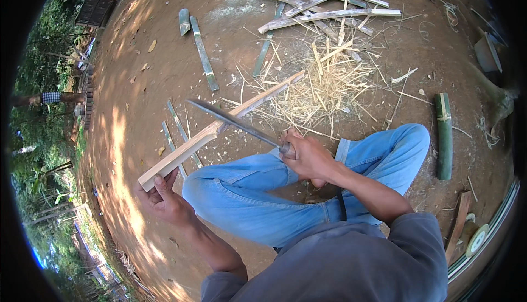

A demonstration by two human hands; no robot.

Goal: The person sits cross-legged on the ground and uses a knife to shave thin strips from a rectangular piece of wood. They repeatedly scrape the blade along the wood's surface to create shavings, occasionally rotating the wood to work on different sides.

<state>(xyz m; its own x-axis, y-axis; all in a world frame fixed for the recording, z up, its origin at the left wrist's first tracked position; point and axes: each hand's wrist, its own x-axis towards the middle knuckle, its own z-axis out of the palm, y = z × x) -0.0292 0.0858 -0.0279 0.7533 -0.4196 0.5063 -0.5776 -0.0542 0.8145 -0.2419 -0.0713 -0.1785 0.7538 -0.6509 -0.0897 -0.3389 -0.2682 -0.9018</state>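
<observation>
- Split bamboo slat (pixel 219 129) slanting from lower left to upper right across the bare dirt ground (pixel 137 82), near end at the left hand (pixel 164 200), far end out in the pile of shavings (pixel 324 91).
- Left hand closed round the slat's near end from below, fingers wrapped up over the cut face, holding it raised off the ground.
- Right hand (pixel 307 156) clenched tight on the handle of a long knife (pixel 236 122), blade reaching up and left from the fist.
- Blade crossing the slat roughly at mid-length, edge seemingly set on the slat's upper side; actual contact hard to confirm from this angle.
- Slat's long axis nearly at right angles to the blade, left hand nearer the slat's end, right hand nearer the crossing point.
- Bent knees in blue jeans (pixel 263 192) just under and behind the slat, between the two hands.
- Thin green strips (pixel 178 129) lying on the ground beneath the slat, close to the blade's line.
- Heap of longer split bamboo pieces (pixel 324 3) well beyond the shavings.
- Short green bamboo section (pixel 443 134) lying beside the right knee, well apart from the slat.
</observation>
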